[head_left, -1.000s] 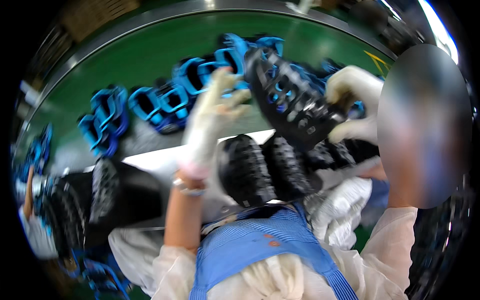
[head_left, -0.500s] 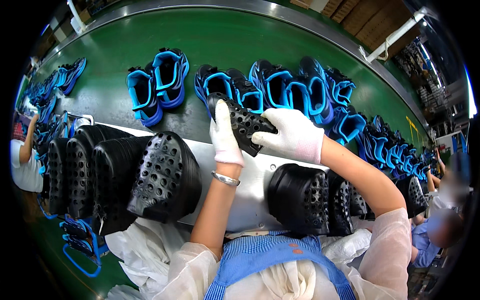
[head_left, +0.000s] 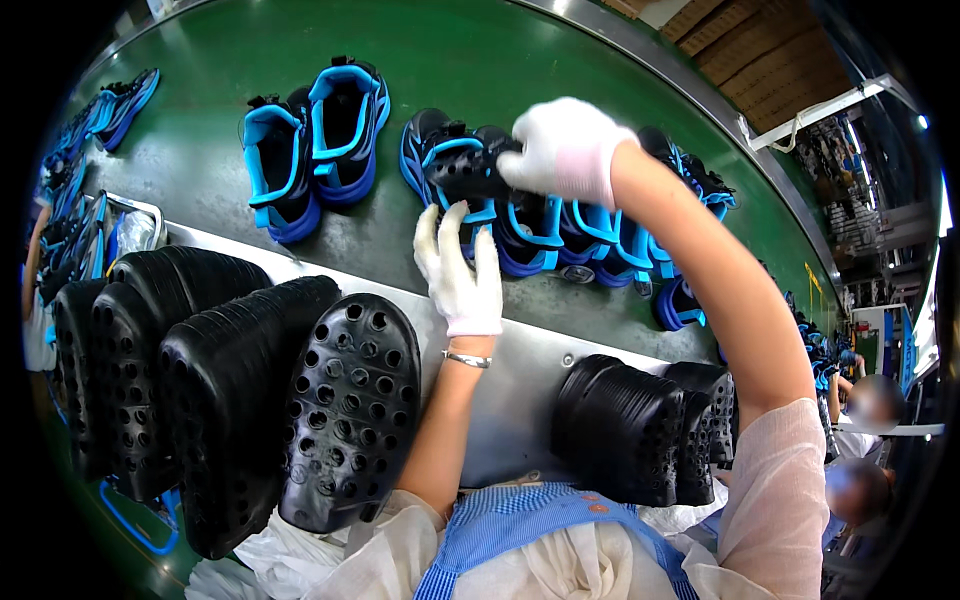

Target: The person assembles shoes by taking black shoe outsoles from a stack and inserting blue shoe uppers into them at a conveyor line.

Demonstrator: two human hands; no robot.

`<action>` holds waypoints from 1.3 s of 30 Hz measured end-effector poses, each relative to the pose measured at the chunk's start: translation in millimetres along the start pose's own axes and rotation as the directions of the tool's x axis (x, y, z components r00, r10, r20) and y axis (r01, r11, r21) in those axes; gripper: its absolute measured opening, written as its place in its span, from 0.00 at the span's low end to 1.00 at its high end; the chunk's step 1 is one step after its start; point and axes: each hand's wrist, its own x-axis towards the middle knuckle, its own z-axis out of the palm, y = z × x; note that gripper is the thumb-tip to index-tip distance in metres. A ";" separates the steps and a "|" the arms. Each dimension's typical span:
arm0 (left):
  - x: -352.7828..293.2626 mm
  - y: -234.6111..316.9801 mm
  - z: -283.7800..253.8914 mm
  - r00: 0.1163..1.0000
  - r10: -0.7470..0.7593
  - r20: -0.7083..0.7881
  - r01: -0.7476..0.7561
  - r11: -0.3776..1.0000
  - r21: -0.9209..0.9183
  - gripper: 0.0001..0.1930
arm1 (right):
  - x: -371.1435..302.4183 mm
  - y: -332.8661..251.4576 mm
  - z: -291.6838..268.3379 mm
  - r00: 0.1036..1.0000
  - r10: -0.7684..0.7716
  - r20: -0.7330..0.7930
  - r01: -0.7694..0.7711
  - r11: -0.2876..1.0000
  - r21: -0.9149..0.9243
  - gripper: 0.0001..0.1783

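My right hand (head_left: 565, 150), in a white glove, grips one end of a black perforated shoe insert (head_left: 465, 172). The insert is tilted over the opening of a black-and-blue sneaker (head_left: 425, 125); how far it reaches inside cannot be told. Just below that shoe is my left hand (head_left: 462, 285), also gloved, its fingers spread and holding nothing. Its fingertips are close to the sneaker's heel, but contact is unclear. Several similar sneakers (head_left: 530, 225) stand packed together to the right, partly hidden by my right hand and forearm.
A pair of sneakers (head_left: 345, 130) stands further left on the green table (head_left: 200, 120). Stacks of black perforated inserts (head_left: 350, 410) lie on the metal ledge (head_left: 515, 375) to my left, with smaller stacks (head_left: 620, 425) to my right. Co-workers (head_left: 870, 410) are at the right edge.
My left hand has let go of the insert and opened. The right hand has carried the insert up and away from me, over the sneaker. The whole view has shifted slightly.
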 end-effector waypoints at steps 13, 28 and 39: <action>3.4 -6.3 4.1 0.998 0.008 -0.057 -0.007 1.000 0.022 0.18 | 28.6 -26.6 32.0 0.998 0.058 -0.009 -0.058 0.998 -0.016 0.20; -2.0 -8.2 15.6 0.996 0.007 -0.094 -0.003 0.999 0.036 0.20 | 73.7 -39.5 100.7 0.994 0.018 -0.104 -0.008 0.995 0.096 0.11; -1.6 -16.7 19.2 0.993 0.019 -0.117 -0.015 0.999 0.036 0.21 | 66.0 -41.6 89.8 0.994 -0.029 -0.107 0.035 0.998 0.054 0.10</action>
